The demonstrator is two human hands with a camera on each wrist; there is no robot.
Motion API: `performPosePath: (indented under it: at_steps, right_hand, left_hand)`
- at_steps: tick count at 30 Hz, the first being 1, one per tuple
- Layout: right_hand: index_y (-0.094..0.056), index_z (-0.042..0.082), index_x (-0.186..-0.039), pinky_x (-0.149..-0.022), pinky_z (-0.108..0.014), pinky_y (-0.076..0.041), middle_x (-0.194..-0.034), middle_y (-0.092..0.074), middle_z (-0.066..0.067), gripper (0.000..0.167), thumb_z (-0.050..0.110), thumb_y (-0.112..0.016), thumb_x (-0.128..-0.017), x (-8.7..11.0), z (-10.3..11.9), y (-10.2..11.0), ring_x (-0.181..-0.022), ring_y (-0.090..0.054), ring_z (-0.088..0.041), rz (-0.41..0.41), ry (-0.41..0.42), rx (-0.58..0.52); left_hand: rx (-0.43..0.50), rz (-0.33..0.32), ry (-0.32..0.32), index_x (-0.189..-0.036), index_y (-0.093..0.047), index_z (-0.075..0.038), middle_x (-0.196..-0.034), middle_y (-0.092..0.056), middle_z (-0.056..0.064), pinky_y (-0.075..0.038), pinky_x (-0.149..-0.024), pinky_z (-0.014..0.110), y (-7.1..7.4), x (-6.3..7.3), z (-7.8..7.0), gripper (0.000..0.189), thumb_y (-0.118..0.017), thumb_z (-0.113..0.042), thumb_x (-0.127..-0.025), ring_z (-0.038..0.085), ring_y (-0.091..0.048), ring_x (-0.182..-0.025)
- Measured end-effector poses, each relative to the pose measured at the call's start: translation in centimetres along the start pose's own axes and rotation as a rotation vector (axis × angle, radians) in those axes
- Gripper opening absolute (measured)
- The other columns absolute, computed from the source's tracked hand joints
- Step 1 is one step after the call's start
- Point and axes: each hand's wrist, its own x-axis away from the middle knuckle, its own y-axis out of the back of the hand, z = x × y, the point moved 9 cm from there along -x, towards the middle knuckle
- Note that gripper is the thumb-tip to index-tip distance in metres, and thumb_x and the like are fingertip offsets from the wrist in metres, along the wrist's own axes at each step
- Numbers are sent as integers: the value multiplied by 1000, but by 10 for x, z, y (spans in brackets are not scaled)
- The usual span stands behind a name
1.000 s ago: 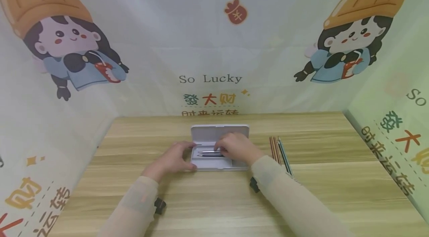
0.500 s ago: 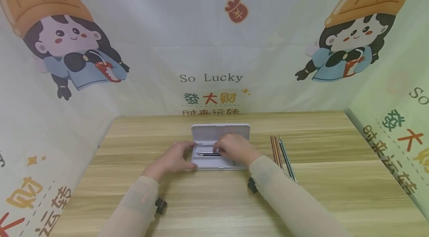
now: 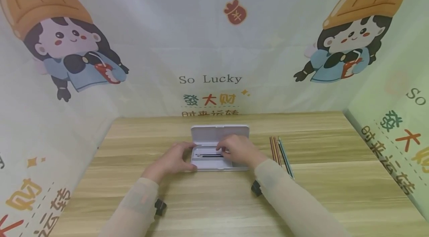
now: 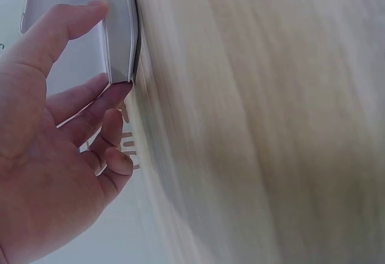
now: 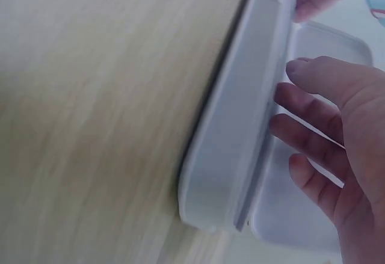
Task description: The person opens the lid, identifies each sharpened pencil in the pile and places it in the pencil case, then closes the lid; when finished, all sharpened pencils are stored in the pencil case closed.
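Observation:
An open white pencil case (image 3: 212, 163) lies on the table, its lid (image 3: 206, 134) raised at the back. Dark pencils (image 3: 208, 155) lie lengthwise in its upper compartment. My left hand (image 3: 171, 158) holds the left end, thumb at the front corner and fingers at the back; the left wrist view shows that thumb on the case's side wall (image 4: 120, 35). Over the right half is my right hand (image 3: 238, 149), covering the pencils' right ends. Its fingers (image 5: 307, 135) are loosely bent in the right wrist view, with nothing visible between them.
Right of the case, brownish-red striped pencils (image 3: 275, 150) and teal pencils (image 3: 285, 157) lie on the wooden table (image 3: 214, 207). A printed cloth (image 3: 211, 47) with cartoon figures hangs behind and at both sides.
My right hand has shifted slightly right and its fingers have come away from the pencils. The left hand stays at the case's left end.

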Motion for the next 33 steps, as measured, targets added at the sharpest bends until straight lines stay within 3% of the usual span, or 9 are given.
performPosePath:
  at_steps: [5, 16, 22, 27, 33]
  right_hand:
    - [-78, 14, -111, -93, -38, -60, -109, -77, 0, 19, 14, -71, -93, 14, -6, 14, -104, -72, -20, -28, -52, -47]
    - [-78, 16, -112, -72, -31, -58, -97, -76, 5, 20, 18, -72, -93, 54, -28, 37, -88, -69, -13, -81, -213, -18]
    - [-75, 16, -121, -57, -24, -51, -98, -77, 3, 30, 19, -73, -91, 71, -50, 44, -76, -66, -10, -87, -312, -7]
    - [-68, 14, -130, -59, -24, -51, -100, -76, -1, 40, 18, -74, -90, 84, -68, 43, -75, -65, -12, -73, -385, -36]
    - [-68, 11, -128, -60, -27, -53, -100, -76, -3, 39, 17, -74, -90, 101, -83, 46, -75, -66, -14, -62, -433, -45]
  left_hand:
    - [8, -4, 4, -145, -55, -1, -148, -57, 20, -38, -121, 56, 1, 1, -1, 85, -92, -22, -72, 41, -49, -139]
    - [4, 7, -6, -145, -55, 0, -147, -58, 21, -38, -121, 56, 0, 4, -3, 85, -92, -21, -72, 42, -50, -138]
    - [5, 5, -3, -146, -54, -1, -149, -56, 21, -37, -122, 56, 1, 2, -1, 85, -92, -22, -73, 42, -49, -140]
    - [0, 3, -9, -146, -54, -1, -149, -57, 21, -37, -121, 56, 1, 1, -1, 85, -92, -22, -73, 41, -50, -139]
    - [11, 6, -8, -146, -54, -1, -149, -56, 21, -36, -122, 56, 0, 1, 0, 85, -92, -22, -73, 41, -49, -141]
